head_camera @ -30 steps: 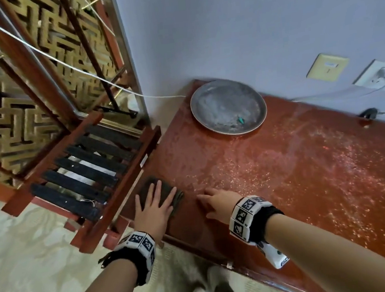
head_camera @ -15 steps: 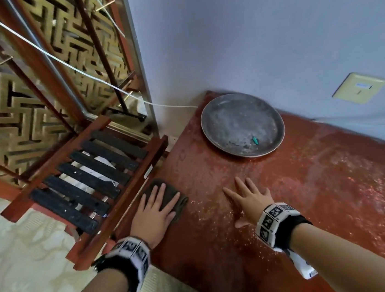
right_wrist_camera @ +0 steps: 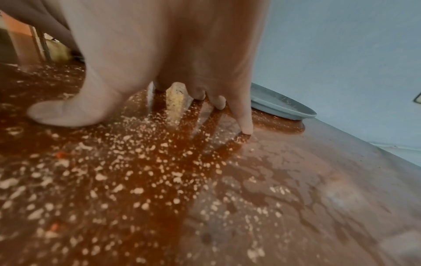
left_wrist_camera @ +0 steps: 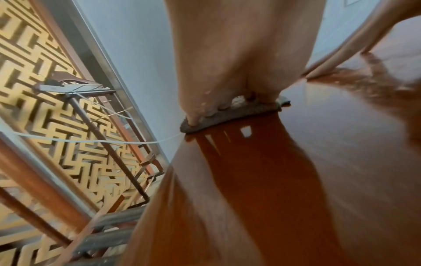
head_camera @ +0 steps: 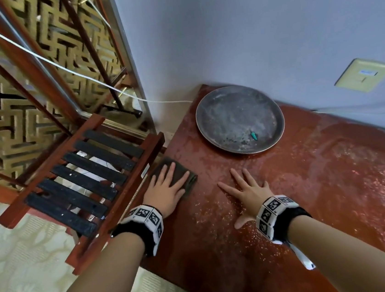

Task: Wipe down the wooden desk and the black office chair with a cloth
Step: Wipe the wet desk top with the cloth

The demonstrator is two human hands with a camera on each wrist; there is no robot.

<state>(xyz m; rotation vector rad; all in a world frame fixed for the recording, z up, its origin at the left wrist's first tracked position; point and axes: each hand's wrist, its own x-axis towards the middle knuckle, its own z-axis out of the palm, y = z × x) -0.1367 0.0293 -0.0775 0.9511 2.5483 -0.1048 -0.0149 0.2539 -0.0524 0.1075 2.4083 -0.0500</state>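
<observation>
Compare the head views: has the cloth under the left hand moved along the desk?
Yes. The cloth, pressed by the left hand, has slid along the desk's left edge toward the round tray.

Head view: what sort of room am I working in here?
Probably a lived-in room of a home or small office. A reddish wooden desk stands against a painted wall with a switch plate, beside a gold lattice screen; the left hand presses a cloth.
</observation>
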